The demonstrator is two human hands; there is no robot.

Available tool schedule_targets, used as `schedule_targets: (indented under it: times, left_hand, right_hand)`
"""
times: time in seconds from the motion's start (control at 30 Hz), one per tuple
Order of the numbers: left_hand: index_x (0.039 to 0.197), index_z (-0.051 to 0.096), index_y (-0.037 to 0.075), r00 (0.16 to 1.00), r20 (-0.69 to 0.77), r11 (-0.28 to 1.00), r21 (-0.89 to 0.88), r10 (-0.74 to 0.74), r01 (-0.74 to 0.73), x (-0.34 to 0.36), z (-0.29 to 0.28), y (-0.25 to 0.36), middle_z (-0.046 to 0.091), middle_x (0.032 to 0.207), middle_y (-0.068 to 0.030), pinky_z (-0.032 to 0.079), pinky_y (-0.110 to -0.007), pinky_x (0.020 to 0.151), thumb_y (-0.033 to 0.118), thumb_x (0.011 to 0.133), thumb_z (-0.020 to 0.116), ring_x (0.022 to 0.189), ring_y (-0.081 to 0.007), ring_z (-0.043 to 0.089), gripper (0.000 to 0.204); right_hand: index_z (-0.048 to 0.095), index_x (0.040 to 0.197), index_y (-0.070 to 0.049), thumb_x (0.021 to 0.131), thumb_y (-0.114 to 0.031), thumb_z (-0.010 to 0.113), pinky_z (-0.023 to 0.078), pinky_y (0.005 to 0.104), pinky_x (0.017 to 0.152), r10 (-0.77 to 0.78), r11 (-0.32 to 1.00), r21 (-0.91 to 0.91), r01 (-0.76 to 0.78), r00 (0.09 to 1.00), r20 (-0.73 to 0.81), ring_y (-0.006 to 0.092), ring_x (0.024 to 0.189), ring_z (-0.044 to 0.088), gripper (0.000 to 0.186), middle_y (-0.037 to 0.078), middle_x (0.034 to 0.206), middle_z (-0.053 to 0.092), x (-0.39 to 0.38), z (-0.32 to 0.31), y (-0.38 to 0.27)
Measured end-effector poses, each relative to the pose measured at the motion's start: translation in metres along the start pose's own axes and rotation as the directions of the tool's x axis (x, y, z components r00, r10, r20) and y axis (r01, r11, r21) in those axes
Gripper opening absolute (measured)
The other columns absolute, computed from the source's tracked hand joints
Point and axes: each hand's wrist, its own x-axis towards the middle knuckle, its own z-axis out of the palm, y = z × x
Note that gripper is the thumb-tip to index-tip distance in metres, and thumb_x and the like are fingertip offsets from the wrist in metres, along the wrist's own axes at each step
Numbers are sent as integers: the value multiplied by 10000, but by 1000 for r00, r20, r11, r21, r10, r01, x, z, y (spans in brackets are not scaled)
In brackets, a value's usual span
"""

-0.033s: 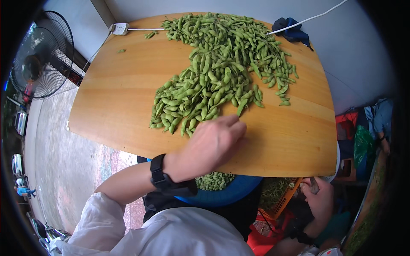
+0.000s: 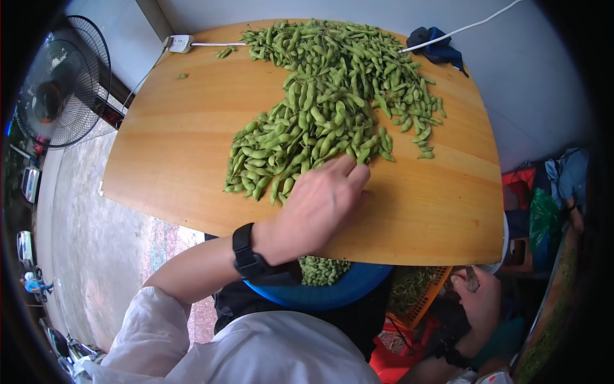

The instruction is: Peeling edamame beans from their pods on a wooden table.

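Note:
A large heap of green soybean pods (image 2: 320, 115) spreads over the wooden table (image 2: 179, 147). My left hand (image 2: 326, 195) reaches across to the heap's near edge, its fingers curled and pressed together against the pods; what they may pinch is hidden under the hand. Beyond the table's near right edge, my right hand (image 2: 480, 297) is closed round a small grey-brown piece (image 2: 472, 279) that sticks up past the thumb; its kind does not show. Below the table edge, shelled green beans (image 2: 325, 271) lie in a blue basin (image 2: 358, 281), partly covered by my left forearm.
An orange basket (image 2: 427, 296) with greenish scraps sits beside the basin, near a red stool (image 2: 390, 358). A white power strip (image 2: 180, 43) and a dark cloth (image 2: 435, 46) lie at the far corners. A fan (image 2: 54, 93) stands at left; a green bag (image 2: 543, 214) hangs right.
My left hand has moved slightly away from me, its fingertips now against the pods at the heap's edge. More of the blue basin's left side shows. The right hand has barely shifted.

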Motion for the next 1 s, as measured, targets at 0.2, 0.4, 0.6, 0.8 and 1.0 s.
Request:
schedule_targets:
  times: [0.2,0.4,0.6,0.8,1.0]
  left_hand:
    - [1009,508,18,998,5,989,134,-65,63,24,21,-14,619,885,-195,527,-506,676,28,860,654,813,-412,650,209]
    - [1099,643,9,959,245,988,27,140,-151,-22,-10,13,619,924,-122,564,-419,729,57,852,657,851,-325,656,252]
    - [994,689,7,975,146,984,-80,168,-158,-58,-2,23,665,984,-116,568,-386,708,72,772,814,857,-293,676,264]
    - [958,673,26,996,57,979,-193,-63,73,-61,10,32,649,977,-122,559,-404,707,81,757,868,858,-319,671,285]
    - [997,648,30,989,94,963,-236,-110,130,-59,11,31,621,974,-125,550,-414,729,81,765,860,870,-339,660,317]
  right_hand:
    - [717,1108,42,865,-108,805,541,327,718,-198,980,-17,197,980,-10,215,730,698,298,157,862,737,-13,4,-19]
    - [715,1146,26,945,-57,722,541,343,741,-430,902,46,428,903,25,255,850,717,218,163,1002,719,1,37,-48]
    - [725,1022,31,893,-41,782,572,332,734,-337,904,319,285,934,119,231,809,749,159,142,907,741,19,80,-86]
    - [731,974,34,880,-43,792,575,323,694,-333,911,327,251,916,225,195,756,745,135,129,864,741,28,84,-96]
    - [737,946,35,876,-39,792,580,321,694,-343,913,319,256,903,257,177,743,737,115,130,846,735,32,85,-99]
